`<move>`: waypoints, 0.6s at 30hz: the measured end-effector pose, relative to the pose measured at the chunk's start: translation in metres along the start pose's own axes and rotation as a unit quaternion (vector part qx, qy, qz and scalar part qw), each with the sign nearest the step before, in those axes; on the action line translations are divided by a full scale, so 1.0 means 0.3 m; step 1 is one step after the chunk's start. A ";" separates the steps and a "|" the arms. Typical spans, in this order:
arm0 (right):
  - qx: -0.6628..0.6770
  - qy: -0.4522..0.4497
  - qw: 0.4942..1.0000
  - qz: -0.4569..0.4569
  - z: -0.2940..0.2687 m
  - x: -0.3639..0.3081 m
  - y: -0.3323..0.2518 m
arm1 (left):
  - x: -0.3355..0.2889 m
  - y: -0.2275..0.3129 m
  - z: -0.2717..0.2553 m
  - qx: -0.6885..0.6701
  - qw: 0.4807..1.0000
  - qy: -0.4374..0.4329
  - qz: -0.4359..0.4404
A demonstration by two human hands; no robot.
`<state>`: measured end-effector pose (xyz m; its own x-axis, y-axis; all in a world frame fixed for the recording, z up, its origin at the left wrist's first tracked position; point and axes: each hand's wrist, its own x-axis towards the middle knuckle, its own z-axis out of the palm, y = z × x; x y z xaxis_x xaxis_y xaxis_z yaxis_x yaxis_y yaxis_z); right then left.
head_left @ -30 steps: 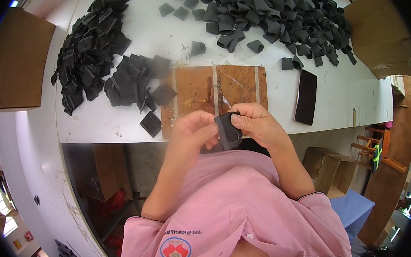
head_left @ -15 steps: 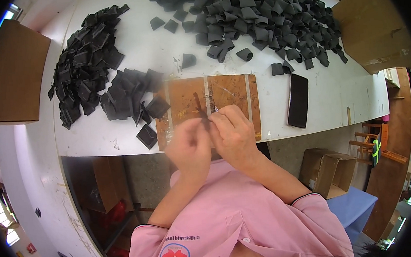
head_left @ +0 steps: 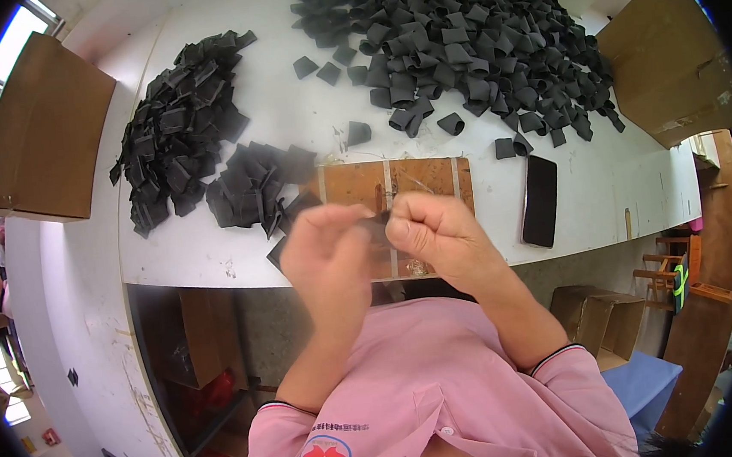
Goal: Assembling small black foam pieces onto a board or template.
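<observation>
Both my hands are raised over the near part of a worn wooden board [head_left: 341,181]. A small dark piece [head_left: 376,230], mostly hidden by fingers, is between them. My left hand [head_left: 329,253], smeared by motion, pinches its left side. My right hand [head_left: 444,235] is closed with curled fingers on its other side. Just left of the board lies a loose cluster of flat black pieces [head_left: 251,186]. Beyond the board, a single black piece [head_left: 359,132] lies on the white table [head_left: 278,98].
A bigger heap of flat black pieces [head_left: 182,127] lies at left. Many short black sleeves [head_left: 455,45] are piled at the far right. A black phone [head_left: 540,202] lies right of the board. Cardboard boxes stand at the left [head_left: 43,116] and right [head_left: 666,59] edges.
The whole view has shifted a little, with the table lower and to the right. My hands have come slightly nearer to me over the board, still together around the small dark piece.
</observation>
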<state>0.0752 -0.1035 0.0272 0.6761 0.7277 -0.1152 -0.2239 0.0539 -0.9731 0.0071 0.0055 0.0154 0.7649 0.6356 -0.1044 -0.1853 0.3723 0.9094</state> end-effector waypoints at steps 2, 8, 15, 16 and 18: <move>-0.013 -0.008 0.999 -0.035 -0.007 0.046 -0.083 | 0.050 0.072 -0.018 -0.267 0.947 -0.142 -0.111; 0.128 -0.087 0.987 0.030 -0.060 0.134 0.021 | 0.111 0.025 -0.061 -0.313 0.910 -0.156 -0.221; -0.245 0.178 0.925 -0.230 -0.038 0.091 0.015 | 0.107 0.028 0.016 0.117 0.963 -0.069 0.231; -0.244 0.181 0.925 -0.227 -0.035 0.076 0.007 | 0.124 0.049 0.002 0.205 0.930 -0.134 0.275; -0.296 0.172 0.877 -0.336 -0.029 0.046 -0.010 | 0.141 0.050 -0.004 0.220 0.904 -0.231 0.285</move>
<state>0.0911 -0.0996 0.0268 0.7111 0.4123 0.5695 0.6412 -0.0481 -0.7658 0.0360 0.0387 0.0241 0.8177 0.2517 0.5177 -0.4444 -0.2955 0.8457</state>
